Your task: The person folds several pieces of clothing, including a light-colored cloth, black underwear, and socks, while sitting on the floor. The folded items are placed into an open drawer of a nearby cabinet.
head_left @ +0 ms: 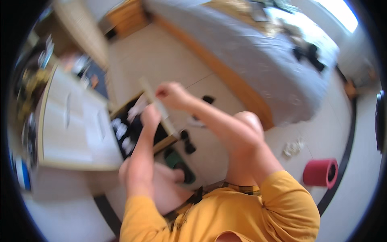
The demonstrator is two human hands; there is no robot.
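1. The drawer (pixel 166 142) is the landmark: a box with straight, pale wood-toned walls, pulled out and dark inside.
2. Inside the drawer lie soft, crumpled pieces: a pale pinkish-white cloth (pixel 138 106) toward its far end, white bunched pieces (pixel 119 128) along its left side, and dark fabric around them.
3. The left hand (pixel 150 116) is over the drawer's interior, just beside the pale cloth. Its fingers look bent, but blur hides their tips; I cannot tell whether they grip the cloth.
4. The right hand (pixel 173 95) is at the drawer's far right edge, fingers curled inward; whether they pinch anything, or touch the edge, I cannot tell.
5. Left of the drawer is a cabinet (pixel 66 133) with a smooth, pale, flat surface and straight edges.
6. Just right of the drawer, small dark rounded objects (pixel 188 142) lie on smooth pale floor tiles (pixel 209 155). Near its lower right corner is a green slipper (pixel 173 158).
7. Well right of the drawer are a crumpled whitish bundle (pixel 293 148) and a red cylinder (pixel 318 173) with a dark round hole in its end.
8. Beyond the drawer, up and right, a bed (pixel 258 68) has a wrinkled grey cover and an orange-brown wooden side.
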